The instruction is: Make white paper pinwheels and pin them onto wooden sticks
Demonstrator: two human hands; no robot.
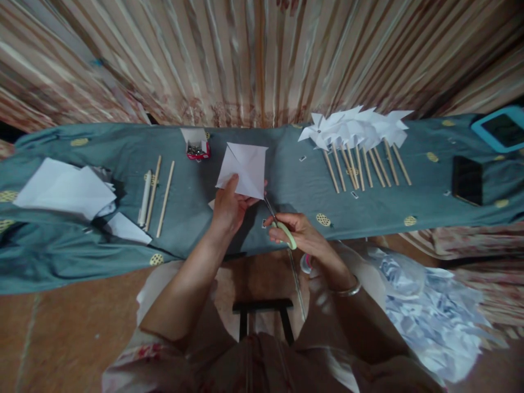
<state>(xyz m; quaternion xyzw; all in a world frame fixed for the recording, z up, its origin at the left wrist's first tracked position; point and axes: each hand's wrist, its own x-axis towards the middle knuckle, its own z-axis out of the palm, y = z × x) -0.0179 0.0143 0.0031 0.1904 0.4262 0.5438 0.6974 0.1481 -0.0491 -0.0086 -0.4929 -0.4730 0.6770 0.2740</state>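
Observation:
A square of white paper (248,166) with diagonal creases is in my left hand (230,206); the thumb lies on top and the fingers go underneath. Slits seem to run in from its corners. My right hand (297,230) grips scissors (285,232) with light green handles, fingers through the loops. The blades reach the paper's lower right corner; how far they are parted is hard to see. Beyond the paper stands a small red box (198,150) with its flap up and metal pins inside. A bit of paper pokes out under my left hand.
Several paper pinwheels (358,130) on wooden sticks lie at the right, near a dark phone (467,180) and a blue-cased device (500,130). Stacked paper (65,185), two wooden sticks (165,199) and a white tube (144,197) lie left. A bag of paper pieces (434,316) rests on the floor.

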